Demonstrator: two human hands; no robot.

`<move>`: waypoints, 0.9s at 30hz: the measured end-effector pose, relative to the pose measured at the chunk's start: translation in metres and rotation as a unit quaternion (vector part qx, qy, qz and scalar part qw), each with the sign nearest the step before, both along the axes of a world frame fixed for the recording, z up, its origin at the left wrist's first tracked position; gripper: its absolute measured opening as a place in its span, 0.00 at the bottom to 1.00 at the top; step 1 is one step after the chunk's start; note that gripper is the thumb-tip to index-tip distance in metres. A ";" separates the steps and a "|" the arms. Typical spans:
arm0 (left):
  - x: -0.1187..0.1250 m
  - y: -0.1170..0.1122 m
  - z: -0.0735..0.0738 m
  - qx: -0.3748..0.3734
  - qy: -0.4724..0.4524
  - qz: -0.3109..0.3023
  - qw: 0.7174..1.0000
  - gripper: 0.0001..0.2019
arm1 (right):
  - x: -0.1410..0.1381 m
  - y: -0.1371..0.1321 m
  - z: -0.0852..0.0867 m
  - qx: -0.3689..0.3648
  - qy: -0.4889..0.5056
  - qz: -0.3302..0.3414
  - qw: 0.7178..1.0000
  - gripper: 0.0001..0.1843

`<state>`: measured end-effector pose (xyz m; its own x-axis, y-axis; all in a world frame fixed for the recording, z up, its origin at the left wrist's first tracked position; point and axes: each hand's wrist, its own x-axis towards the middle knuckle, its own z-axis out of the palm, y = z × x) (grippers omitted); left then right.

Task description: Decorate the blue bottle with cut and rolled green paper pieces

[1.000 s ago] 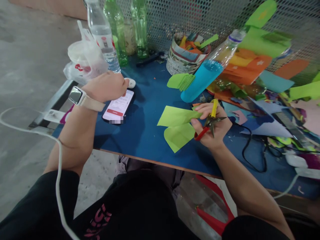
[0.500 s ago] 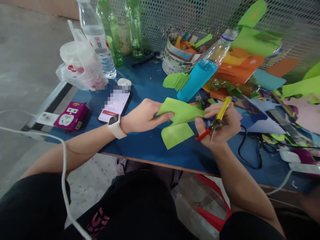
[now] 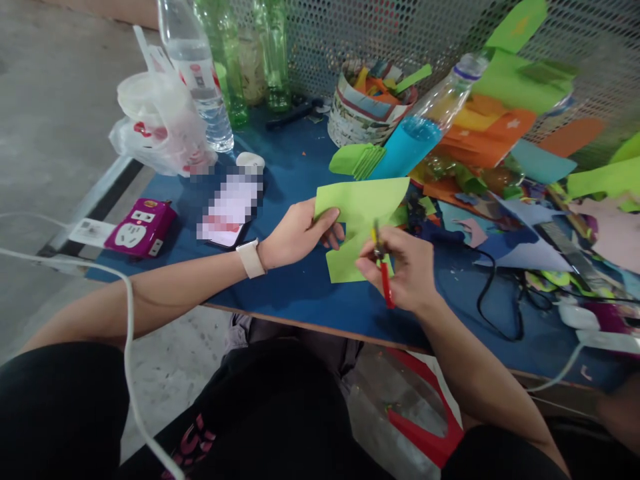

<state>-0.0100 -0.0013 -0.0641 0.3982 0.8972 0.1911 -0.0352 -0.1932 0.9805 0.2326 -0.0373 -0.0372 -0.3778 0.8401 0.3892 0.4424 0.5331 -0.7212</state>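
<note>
My left hand [image 3: 300, 232] pinches the left edge of a light green paper sheet [image 3: 367, 203], holding it up above the blue table [image 3: 295, 293]. My right hand [image 3: 404, 267] is closed round small scissors [image 3: 381, 263] with one red and one yellow handle, their blades pointing up into the paper's lower edge. The sheet has a stepped, partly cut outline. A pale watch sits on my left wrist.
A phone [image 3: 229, 208], a purple power strip [image 3: 143, 228], a bagged plastic cup [image 3: 160, 127] and several bottles [image 3: 197, 67] stand at the left. A paper-wrapped pot [image 3: 365, 107], a blue-filled bottle [image 3: 425, 127], coloured paper scraps [image 3: 500, 133] and black cables [image 3: 500, 293] crowd the right.
My left hand left the phone area and took the green paper's left edge. My right hand turned the scissors upright and brought them against the raised paper.
</note>
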 end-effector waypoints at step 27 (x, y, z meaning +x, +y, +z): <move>-0.004 -0.005 0.017 0.062 0.057 0.071 0.994 0.35 | -0.012 0.003 0.001 -0.567 0.113 0.112 0.808 0.43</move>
<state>-0.0141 -0.0060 -0.0467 0.2945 0.9183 0.2646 0.1106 -0.3078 0.9450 0.2207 -0.0338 -0.0363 -0.5962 0.6252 -0.5036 0.2153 -0.4798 -0.8505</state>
